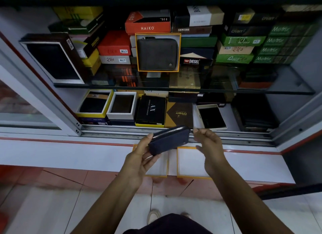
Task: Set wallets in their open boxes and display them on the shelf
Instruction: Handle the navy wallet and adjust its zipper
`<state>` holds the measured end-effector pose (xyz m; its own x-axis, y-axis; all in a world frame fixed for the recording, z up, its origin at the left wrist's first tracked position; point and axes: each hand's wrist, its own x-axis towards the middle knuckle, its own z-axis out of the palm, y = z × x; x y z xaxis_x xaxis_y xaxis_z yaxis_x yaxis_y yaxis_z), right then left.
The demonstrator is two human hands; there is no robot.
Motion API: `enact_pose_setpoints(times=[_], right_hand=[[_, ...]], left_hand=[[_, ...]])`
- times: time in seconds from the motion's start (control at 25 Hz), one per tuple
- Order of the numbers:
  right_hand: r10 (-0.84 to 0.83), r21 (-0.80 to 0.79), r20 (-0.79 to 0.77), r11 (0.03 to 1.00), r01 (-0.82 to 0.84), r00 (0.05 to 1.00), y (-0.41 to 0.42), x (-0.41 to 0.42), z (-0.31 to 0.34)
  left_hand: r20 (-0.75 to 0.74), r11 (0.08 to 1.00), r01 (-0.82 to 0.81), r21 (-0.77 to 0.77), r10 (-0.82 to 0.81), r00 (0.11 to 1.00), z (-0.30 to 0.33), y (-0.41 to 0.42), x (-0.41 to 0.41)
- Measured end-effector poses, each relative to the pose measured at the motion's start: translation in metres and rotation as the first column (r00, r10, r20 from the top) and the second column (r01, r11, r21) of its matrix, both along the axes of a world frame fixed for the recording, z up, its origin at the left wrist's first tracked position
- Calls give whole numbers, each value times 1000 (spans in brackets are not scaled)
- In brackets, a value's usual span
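**Wallet held over the ledge, zipper end in a light pinch**

Head view, the only one I have. Risk comes first, as I judge it. The navy zip wallet [169,139] is in the air above the front of the white ledge [69,155], carried only by my two hands. My left hand [139,157] is closed around its lower left end, thumb on top and fingers under it. My right hand [207,143] is curled nearly shut, and its fingertips [196,131] seem to pinch the small zipper pull at the wallet's right corner; the pull is too small to see well. If I tug the pull while the left grip is loose, the wallet may turn and slip down past the ledge's front edge to the tiled floor. The open yellow-rimmed box [190,161] lies flat on the ledge just under my right hand, and a second yellow-rimmed piece [159,165] lies beside it under my left hand. Both reach near the front edge, so a careless wrist could push them off. If the zipper is left half closed, the wallet may sit crooked in the box.

About the wallet itself: it is dark blue, with a matte textured face, rounded corners and a silver zipper along the upper edge. It is tilted, right end higher. On the glass shelf [183,90] behind, a grey zip wallet in its yellow-rimmed box [157,52] stands upright near the middle, leaning on stacked boxes.
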<state>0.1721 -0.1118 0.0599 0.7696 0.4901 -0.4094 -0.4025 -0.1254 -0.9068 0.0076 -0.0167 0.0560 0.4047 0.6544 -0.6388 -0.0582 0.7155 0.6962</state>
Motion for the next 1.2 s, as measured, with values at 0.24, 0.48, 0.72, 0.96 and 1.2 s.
enact_pose_setpoints(times=[0.24, 0.48, 0.72, 0.96, 1.2], right_hand=[[241, -153, -155, 952, -264, 958, 4, -22, -5], [268, -82, -91, 958, -275, 959, 1, -35, -9], [-174, 77, 154, 984, 163, 973, 7, 3, 7], [-19, 32, 809, 999, -11, 587, 2, -21, 23], [312, -153, 814, 929, -337, 490, -8, -42, 9]], left_hand=[[80, 963, -31, -268, 54, 995, 10, -7, 13], [83, 959, -47, -280, 73, 994, 9, -3, 15], [26, 996, -9, -86, 11, 1000, 3, -7, 17], [-47, 989, -5, 145, 12, 999, 1, -7, 22], [-105, 985, 71, 159, -55, 993, -12, -18, 32]])
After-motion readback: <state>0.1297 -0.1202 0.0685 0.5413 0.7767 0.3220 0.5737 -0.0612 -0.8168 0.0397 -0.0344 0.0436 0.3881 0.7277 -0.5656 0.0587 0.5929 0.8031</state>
